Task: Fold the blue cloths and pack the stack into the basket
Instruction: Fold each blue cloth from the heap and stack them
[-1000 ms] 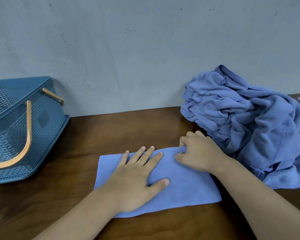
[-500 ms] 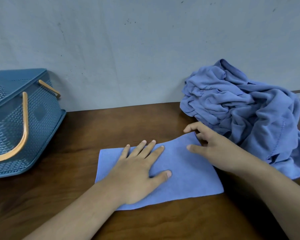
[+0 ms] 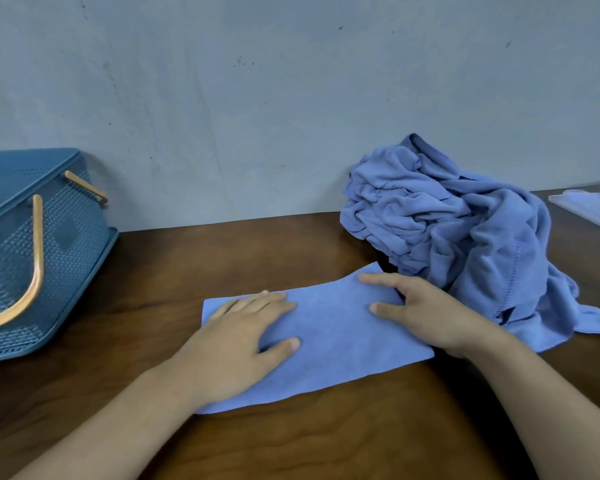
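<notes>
A folded blue cloth [image 3: 333, 341] lies as a long strip on the brown table [image 3: 326, 441]. My left hand [image 3: 236, 344] rests flat on its left half, fingers straight and pressing it down. My right hand [image 3: 426, 313] holds the strip's right end, index finger and thumb on top, and the far right corner is lifted a little. A crumpled pile of blue cloths [image 3: 458, 230] sits just behind my right hand, against the wall. The blue mesh basket [image 3: 66, 244] with tan handles stands tilted at the far left.
A grey wall runs along the back edge of the table. A pale flat packet [image 3: 596, 206] lies at the far right edge, behind the pile. Bare wood shows between the basket and the folded cloth.
My right hand uncurled from the cloth's far edge and moved to its right end, raising that corner. My left hand stayed flat on the cloth.
</notes>
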Tool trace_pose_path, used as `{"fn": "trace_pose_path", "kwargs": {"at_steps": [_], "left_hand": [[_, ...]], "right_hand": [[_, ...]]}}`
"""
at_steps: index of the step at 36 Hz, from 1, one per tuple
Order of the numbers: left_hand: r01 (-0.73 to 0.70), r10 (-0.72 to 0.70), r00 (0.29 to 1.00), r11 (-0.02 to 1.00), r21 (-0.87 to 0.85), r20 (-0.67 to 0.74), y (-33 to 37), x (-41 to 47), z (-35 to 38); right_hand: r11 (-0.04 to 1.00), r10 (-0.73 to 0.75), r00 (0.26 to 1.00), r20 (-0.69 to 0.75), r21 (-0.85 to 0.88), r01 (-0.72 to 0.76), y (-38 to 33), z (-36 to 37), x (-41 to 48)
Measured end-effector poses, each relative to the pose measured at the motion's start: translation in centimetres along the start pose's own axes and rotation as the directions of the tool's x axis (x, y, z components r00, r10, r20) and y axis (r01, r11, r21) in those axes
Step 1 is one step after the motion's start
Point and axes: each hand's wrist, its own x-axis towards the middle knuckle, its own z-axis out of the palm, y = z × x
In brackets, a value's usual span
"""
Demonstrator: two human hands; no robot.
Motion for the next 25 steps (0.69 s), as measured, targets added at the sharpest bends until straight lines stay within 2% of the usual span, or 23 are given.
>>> {"fn": "trace_pose_path", "kwargs": {"at_steps": [4,8,12,15,18,21,23,25], "left_hand": [[0.021,-0.021,1.0,0.998,-0.052,-0.012,-4.1,-3.4,-0.9],[0.039,-0.045,0.998,0.987,-0.156,-0.035,-7.0,-5.9,-1.7],[0.026,-0.045,0.996,0.968,-0.249,-0.074,-7.4,-5.7,-1.8],[0.032,-0.057,0.995,0.962,-0.27,-0.086,-7.8,-5.4,-1.3],[0.056,-0.093,0.991,0.944,-0.325,-0.099,-8.1,-5.4,-1.1],[0.045,-0.152,0.97,0.88,-0.472,-0.191,-8.0,-5.1,-1.4],[0.011,-0.234,0.922,0.811,-0.585,-0.307,-8.3,-4.7,-1.5],[0.015,-0.345,0.873,0.726,-0.688,-0.345,-8.7,-4.5,-1.7]], "right_hand": [[0.999,0.003,1.0,0.015,-0.041,-0.003,-0.4,0.1,-0.1],[0.999,0.022,1.0,0.018,0.04,-0.022,-0.9,0.2,-0.6],[0.997,-0.022,0.999,-0.032,0.076,0.024,-1.9,0.6,-1.3],[0.998,-0.055,0.993,-0.104,-0.013,0.054,-3.4,1.1,-1.2],[0.99,-0.065,0.994,-0.089,-0.127,0.053,-6.0,1.5,-1.0],[0.981,-0.041,0.997,-0.072,-0.191,0.026,-8.8,2.2,-0.6],[0.973,-0.023,0.998,-0.053,-0.232,0.01,-10.7,3.1,-0.4],[0.966,-0.021,1.0,-0.018,-0.259,0.016,-12.6,4.3,-0.2]]}}
